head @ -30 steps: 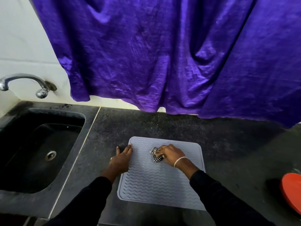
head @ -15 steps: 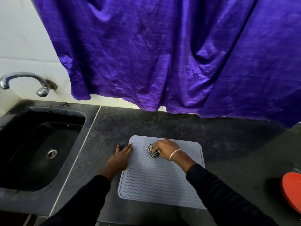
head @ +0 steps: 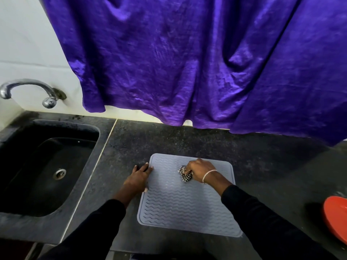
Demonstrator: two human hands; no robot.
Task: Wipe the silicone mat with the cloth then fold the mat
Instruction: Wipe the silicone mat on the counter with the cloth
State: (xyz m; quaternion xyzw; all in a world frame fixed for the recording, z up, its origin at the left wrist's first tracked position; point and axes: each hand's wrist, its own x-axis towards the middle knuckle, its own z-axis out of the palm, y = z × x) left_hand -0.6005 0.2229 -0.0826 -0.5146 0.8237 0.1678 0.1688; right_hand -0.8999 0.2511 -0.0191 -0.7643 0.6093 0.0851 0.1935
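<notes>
A grey silicone mat (head: pixel 184 207) with wavy ridges lies flat on the dark stone counter (head: pixel 169 139). My right hand (head: pixel 199 168) grips a bunched black-and-white checked cloth (head: pixel 185 174) and presses it on the mat's far middle part. My left hand (head: pixel 139 178) lies flat with straight fingers on the mat's left edge, fingertips near the far left corner, holding it down.
A black sink (head: pixel 48 166) is set into the counter at the left, with a chrome tap (head: pixel 28 90) above it. A purple curtain (head: pixel 187 62) hangs along the back wall. A red dish (head: pixel 336 218) sits at the right edge.
My right hand with the cloth slid left across the mat's far part, then back a little to the right. My left hand stayed on the left edge.
</notes>
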